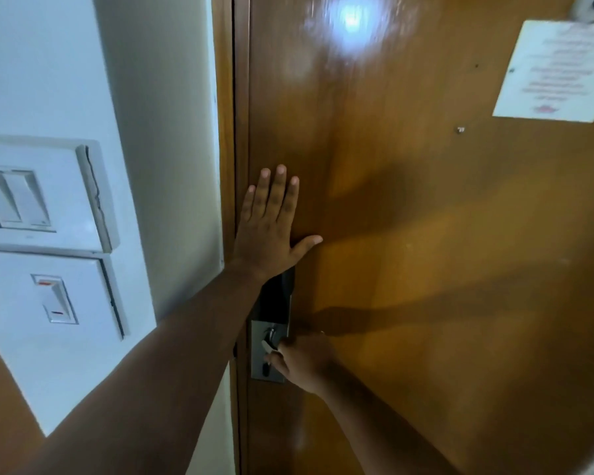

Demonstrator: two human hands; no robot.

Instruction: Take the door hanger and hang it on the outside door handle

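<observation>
A glossy brown wooden door (426, 234) fills the middle and right of the head view, seen from the inside. My left hand (271, 224) lies flat against it near its left edge, fingers spread and pointing up. Below it, a metal lock plate (266, 370) with a dark upper section carries the door handle (270, 337). My right hand (302, 361) is wrapped around that handle, hiding most of it. No door hanger is in view.
The brown door frame (228, 166) runs down beside a white wall (158, 97). Two white switch panels (42, 200) sit on the wall at left. A white notice sheet (556, 70) is pinned at the door's upper right, under a peephole fitting (590, 5).
</observation>
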